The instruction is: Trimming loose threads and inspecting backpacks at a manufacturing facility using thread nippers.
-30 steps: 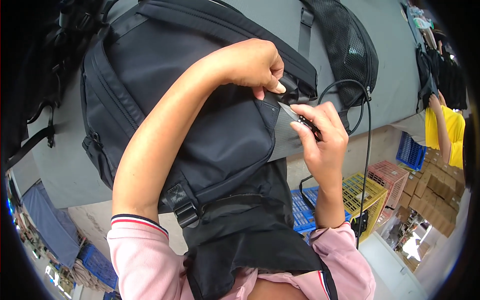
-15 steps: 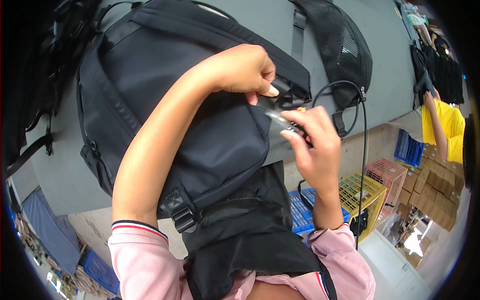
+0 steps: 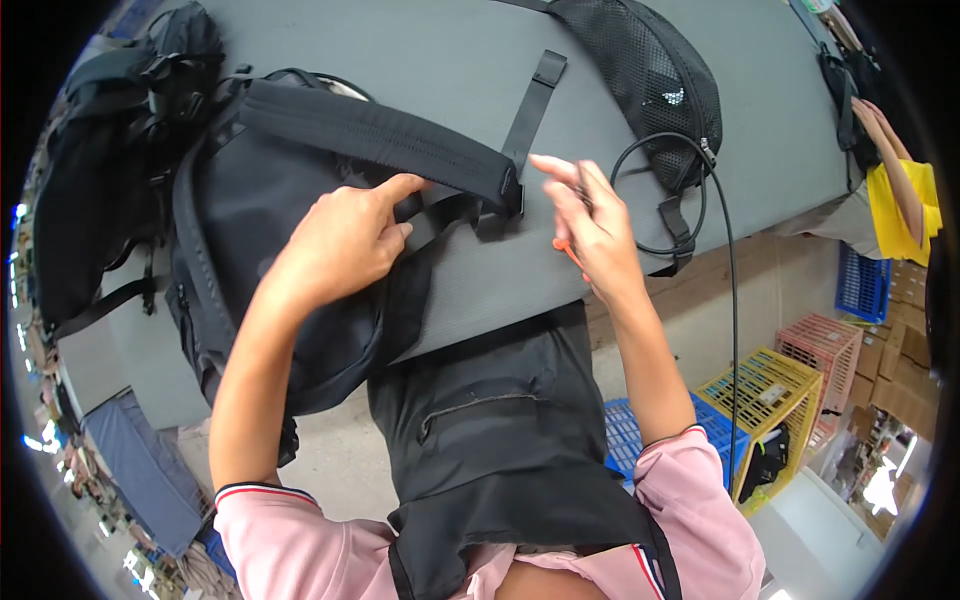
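A black backpack (image 3: 265, 185) lies on the grey worktable, with a padded shoulder strap (image 3: 380, 140) across its top. My left hand (image 3: 345, 240) rests over the pack, index finger stretched to the strap's lower edge and thumb apart from it. The other fingers are curled. To the right, above the table, my right hand (image 3: 598, 235) is closed round a small dark tool with an orange loop (image 3: 568, 252). Its shape is mostly hidden by the fingers and slightly blurred. A flat webbing strap (image 3: 533, 110) reaches up the table beyond the shoulder strap's end.
A black mesh pouch (image 3: 655, 95) with a thin black cord (image 3: 733, 300) sits at the far right of the table (image 3: 440, 60). Dark bags (image 3: 100, 190) are piled at left. Plastic crates (image 3: 765, 390) stand below right. A person in yellow (image 3: 905, 215) handles a black item.
The backpack has shifted and turned, and its lower part has moved left. My left hand has gone left and down to the shoulder strap. My right hand has drawn up, apart from the pack.
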A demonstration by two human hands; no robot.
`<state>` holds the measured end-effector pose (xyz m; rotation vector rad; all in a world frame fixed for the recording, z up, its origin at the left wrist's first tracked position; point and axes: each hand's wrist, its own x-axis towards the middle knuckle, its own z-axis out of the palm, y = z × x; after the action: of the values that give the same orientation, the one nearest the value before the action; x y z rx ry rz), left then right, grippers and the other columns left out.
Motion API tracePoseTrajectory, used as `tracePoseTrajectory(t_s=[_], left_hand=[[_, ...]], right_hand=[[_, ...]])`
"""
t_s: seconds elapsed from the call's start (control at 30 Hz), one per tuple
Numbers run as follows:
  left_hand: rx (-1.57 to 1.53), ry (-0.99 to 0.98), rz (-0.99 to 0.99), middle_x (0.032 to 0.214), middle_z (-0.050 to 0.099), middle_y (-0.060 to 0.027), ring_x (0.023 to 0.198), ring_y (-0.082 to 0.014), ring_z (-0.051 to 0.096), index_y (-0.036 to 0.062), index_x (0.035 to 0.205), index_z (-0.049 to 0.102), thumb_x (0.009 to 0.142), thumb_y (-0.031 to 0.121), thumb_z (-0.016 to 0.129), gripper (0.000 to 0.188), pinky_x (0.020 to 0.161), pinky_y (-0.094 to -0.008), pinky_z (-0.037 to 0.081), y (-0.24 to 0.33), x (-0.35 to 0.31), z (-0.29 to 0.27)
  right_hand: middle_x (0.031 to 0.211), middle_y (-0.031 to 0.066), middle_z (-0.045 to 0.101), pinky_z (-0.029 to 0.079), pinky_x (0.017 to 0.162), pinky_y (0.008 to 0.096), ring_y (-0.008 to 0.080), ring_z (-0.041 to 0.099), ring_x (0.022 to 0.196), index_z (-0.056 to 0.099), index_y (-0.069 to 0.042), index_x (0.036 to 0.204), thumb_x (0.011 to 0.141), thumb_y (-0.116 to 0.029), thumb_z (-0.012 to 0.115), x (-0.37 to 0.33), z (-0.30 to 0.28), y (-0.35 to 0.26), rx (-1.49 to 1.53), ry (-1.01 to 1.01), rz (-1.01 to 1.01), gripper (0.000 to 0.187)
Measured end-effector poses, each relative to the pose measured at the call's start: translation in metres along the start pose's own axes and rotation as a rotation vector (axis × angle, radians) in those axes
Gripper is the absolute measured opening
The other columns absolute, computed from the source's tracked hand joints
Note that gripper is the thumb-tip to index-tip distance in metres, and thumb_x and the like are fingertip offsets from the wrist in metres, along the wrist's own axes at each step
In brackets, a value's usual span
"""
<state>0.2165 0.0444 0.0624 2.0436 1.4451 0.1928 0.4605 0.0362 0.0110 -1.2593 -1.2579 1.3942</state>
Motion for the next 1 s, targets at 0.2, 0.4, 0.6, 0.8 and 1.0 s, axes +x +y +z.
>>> tracePoseTrajectory(t_s=[0.2,0.4,0.6,0.8,1.0], left_hand=[[0.310,0.354,0.054,0.104,0.055,-0.0159,0.095,-0.0330,0.054,0.0017,0.109,0.057,0.077,0.014,0.065,0.035,0.084,-0.0385,0.042,0.037,-0.037,0.006],[0.141,0.754,0.001,0.101,0.051,-0.0179,0.100,-0.0337,0.048,0.0012,0.076,0.058,0.073,0.040,0.072,0.042,0.091,-0.0442,0.035,0.067,-0.079,0.041],[0.233,0.765,0.138,0.128,0.046,-0.0213,0.121,-0.0377,0.039,-0.0010,0.081,0.064,0.074,0.051,0.067,0.053,0.100,-0.0499,0.027,0.068,-0.090,0.046],[-0.216,0.833,0.186,0.121,0.056,-0.0200,0.122,-0.0362,0.045,-0.0037,0.079,0.061,0.068,0.012,0.069,0.021,0.103,-0.0472,0.029,0.053,-0.091,0.058],[-0.724,0.812,0.020,0.111,0.059,-0.0132,0.099,-0.0258,0.050,-0.0039,0.082,0.061,0.070,0.005,0.065,0.016,0.089,-0.0341,0.039,0.056,-0.089,0.058]], right_hand=[[0.088,0.0025,0.049,0.039,0.064,0.0235,0.0092,0.045,0.074,0.058,-0.001,0.090,0.082,-0.016,0.068,0.017,0.022,0.013,-0.201,-0.284,-0.124,0.020],[0.076,-0.0042,0.048,0.036,0.062,0.0175,0.0020,0.042,0.070,0.053,-0.006,0.083,0.081,-0.014,0.070,-0.031,0.038,-0.041,0.398,-0.411,0.173,0.020],[0.077,-0.0051,0.048,0.038,0.062,0.0174,0.0015,0.043,0.070,0.053,-0.004,0.085,0.084,-0.011,0.068,-0.052,0.055,-0.045,0.552,-0.346,0.178,0.017],[0.084,-0.0006,0.052,0.042,0.065,0.0200,0.0043,0.048,0.075,0.052,0.000,0.094,0.086,-0.005,0.063,-0.068,0.069,-0.047,0.292,-0.273,-0.040,0.014],[0.087,0.0084,0.054,0.046,0.057,0.0267,0.0168,0.056,0.067,0.058,-0.002,0.098,0.074,-0.001,0.069,-0.075,0.044,-0.051,-0.291,-0.005,-0.503,0.026]])
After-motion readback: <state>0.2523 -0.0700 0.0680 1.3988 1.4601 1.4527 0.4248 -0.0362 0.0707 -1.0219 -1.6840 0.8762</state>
